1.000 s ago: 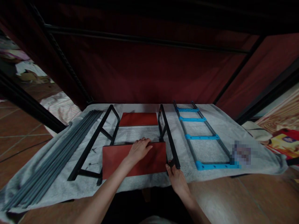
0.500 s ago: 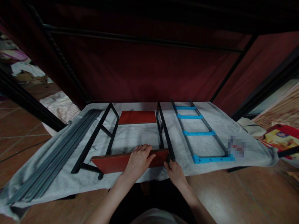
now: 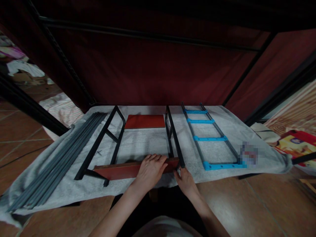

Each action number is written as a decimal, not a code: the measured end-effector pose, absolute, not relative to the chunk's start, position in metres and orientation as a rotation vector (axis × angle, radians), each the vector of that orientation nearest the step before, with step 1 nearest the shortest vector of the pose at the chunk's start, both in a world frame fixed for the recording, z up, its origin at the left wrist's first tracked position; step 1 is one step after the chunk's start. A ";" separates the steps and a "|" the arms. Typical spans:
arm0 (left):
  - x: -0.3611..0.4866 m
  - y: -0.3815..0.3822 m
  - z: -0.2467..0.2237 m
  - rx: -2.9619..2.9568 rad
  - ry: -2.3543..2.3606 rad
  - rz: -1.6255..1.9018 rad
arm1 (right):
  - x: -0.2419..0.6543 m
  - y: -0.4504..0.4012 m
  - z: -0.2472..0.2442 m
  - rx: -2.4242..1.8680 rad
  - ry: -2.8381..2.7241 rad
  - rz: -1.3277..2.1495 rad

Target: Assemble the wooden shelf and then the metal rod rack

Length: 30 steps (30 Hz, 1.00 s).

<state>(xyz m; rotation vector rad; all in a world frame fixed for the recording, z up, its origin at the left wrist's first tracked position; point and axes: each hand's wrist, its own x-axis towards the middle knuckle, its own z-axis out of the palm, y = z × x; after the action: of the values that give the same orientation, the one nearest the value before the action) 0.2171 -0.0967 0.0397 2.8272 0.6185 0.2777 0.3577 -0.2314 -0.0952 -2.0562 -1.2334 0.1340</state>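
Observation:
A red-brown board [image 3: 118, 171] stands on edge across the near ends of two black metal frames, the left frame [image 3: 95, 148] and the right frame [image 3: 176, 140]. My left hand [image 3: 152, 171] is closed over the board's top edge, right of its middle. At the board's right end, my right hand [image 3: 183, 177] has its fingers pinched at the corner where board and right frame meet; anything small between them is hidden. A second red board [image 3: 144, 121] lies between the frames at their far end.
Grey tubes [image 3: 66, 154] lie bundled on the left of the cloth-covered table [image 3: 202, 176]. A ladder-like rack with blue crosspieces [image 3: 210, 139] lies to the right, beside a blurred patch. Dark red fabric [image 3: 158, 72] rises behind.
The near board has tipped slightly, showing less of its front face, and my left hand has shifted a little right with it. The whole view has also moved slightly.

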 end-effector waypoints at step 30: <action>0.255 -0.104 0.046 2.842 0.293 0.056 | 0.396 -0.250 -0.108 -2.021 -1.184 0.351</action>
<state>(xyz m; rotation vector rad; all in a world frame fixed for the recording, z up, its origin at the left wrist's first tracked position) 0.2548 -0.1036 0.0461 2.8423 0.2929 0.0562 0.3960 -0.2501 -0.1080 -2.0209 -1.1839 0.3506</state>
